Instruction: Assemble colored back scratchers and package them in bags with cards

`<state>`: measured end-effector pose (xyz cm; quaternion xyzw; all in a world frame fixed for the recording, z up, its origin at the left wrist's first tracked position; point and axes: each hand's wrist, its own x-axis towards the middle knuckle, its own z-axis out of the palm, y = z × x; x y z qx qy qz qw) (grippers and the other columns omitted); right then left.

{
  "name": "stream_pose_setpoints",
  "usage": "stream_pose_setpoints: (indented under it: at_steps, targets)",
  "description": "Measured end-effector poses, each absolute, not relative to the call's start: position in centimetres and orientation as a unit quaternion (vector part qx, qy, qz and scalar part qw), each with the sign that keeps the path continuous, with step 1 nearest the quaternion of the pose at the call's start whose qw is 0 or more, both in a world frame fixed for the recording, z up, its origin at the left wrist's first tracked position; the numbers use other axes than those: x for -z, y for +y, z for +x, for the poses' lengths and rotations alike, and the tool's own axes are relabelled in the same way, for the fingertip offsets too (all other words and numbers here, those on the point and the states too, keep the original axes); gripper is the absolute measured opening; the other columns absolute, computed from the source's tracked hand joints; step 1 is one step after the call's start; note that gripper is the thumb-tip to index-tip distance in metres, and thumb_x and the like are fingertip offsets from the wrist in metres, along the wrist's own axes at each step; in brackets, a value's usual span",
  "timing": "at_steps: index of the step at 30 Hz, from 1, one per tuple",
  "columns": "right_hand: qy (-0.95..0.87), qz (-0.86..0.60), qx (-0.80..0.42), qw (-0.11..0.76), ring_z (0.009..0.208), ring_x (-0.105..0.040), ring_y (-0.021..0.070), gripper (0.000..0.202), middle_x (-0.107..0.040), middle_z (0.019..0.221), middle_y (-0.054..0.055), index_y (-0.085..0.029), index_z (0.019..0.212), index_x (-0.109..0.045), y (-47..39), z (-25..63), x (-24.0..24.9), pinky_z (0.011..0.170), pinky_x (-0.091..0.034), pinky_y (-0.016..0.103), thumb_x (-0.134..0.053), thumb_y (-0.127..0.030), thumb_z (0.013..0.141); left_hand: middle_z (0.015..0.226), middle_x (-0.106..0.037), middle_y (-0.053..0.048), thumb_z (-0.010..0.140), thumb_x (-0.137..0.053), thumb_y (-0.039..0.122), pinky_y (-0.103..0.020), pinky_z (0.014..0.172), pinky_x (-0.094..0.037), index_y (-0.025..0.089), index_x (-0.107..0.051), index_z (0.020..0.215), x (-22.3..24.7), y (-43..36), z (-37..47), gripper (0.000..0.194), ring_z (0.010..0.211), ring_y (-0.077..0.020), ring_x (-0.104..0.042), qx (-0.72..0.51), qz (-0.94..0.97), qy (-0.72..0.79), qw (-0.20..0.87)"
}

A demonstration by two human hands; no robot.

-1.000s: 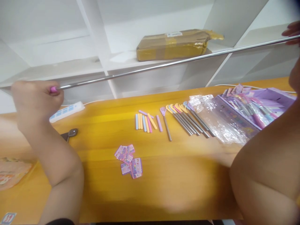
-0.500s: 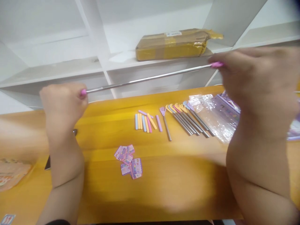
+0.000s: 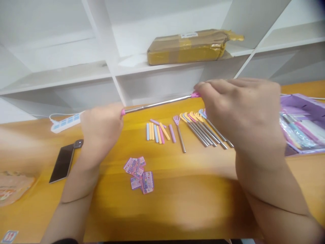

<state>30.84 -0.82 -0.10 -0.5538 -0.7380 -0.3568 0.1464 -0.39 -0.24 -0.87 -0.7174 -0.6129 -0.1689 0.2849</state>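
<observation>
Closer together now, left hand (image 3: 103, 130) and right hand (image 3: 241, 112) grasp a telescopic rod (image 3: 157, 104) by its pink ends (image 3: 123, 112), raised beyond the cards (image 3: 147, 182). Judging by its exposed metal, it is partly collapsed; past the cards, loose sleeves (image 3: 156, 134) and scratchers (image 3: 204, 132) lie unjoined.

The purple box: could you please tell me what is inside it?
Wrapped packets show inside the purple box, with pink and blue parts. The right hand covers its left end; whatever lies there or beneath the packets cannot be seen.

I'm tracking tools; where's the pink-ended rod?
Near the head view's middle, the pink-ended rod is held between the left hand and right hand.
</observation>
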Motion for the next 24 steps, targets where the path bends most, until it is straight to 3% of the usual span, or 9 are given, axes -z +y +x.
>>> stream_pose_setpoints:
  at_steps: [5, 12, 18, 24]
  targets:
    - [-0.789, -0.459, 0.372, 0.167, 0.066, -0.031, 0.0172, 0.039, -0.052, 0.071, 0.004, -0.017, 0.083, -0.062, -1.4, 28.1, 1.5, 0.066, -0.020, 0.036, -0.037, -0.003, 0.109, 0.058, -0.046, -0.003, 0.097, -0.053, 0.020, -0.036, 0.057, -0.016, 0.021, -0.058, 0.065, 1.7, -0.6, 1.0, 0.033, 0.053, -0.0179, -0.031, 0.136, -0.732, -0.591, 0.310]
    - [-0.836, -0.410, 0.328, 0.159, 0.064, -0.032, 0.0171, 0.041, -0.053, 0.069, 0.004, -0.017, 0.081, -0.061, -1.8, 26.9, 2.4, 0.065, -0.016, 0.037, -0.036, 0.002, 0.107, 0.059, -0.054, -0.004, 0.095, -0.055, 0.015, -0.036, 0.056, -0.017, 0.021, -0.059, 0.067, 2.2, -0.6, 2.2, 0.029, 0.054, -0.0187, -0.039, 0.080, -0.759, -0.590, 0.263]
    - [-0.852, -0.401, 0.294, 0.162, 0.064, -0.038, 0.0171, 0.039, -0.058, 0.070, 0.005, -0.016, 0.084, -0.065, -1.6, 27.4, 2.7, 0.064, -0.016, 0.037, -0.039, -0.008, 0.113, 0.057, -0.049, -0.003, 0.091, -0.055, 0.010, -0.036, 0.056, -0.015, 0.022, -0.053, 0.064, 2.3, -0.3, 1.5, 0.030, 0.054, -0.0183, -0.036, 0.080, -0.772, -0.566, 0.279]
    - [-0.861, -0.430, 0.241, 0.122, 0.064, -0.039, 0.0166, 0.026, -0.062, 0.073, 0.005, -0.015, 0.091, -0.069, -1.4, 27.1, 2.7, 0.064, -0.016, 0.036, -0.049, -0.004, 0.103, 0.058, -0.052, -0.003, 0.091, -0.055, 0.008, -0.036, 0.055, -0.015, 0.021, -0.055, 0.065, 2.6, 0.0, 1.5, 0.029, 0.053, -0.0175, -0.034, 0.061, -0.776, -0.563, 0.278]
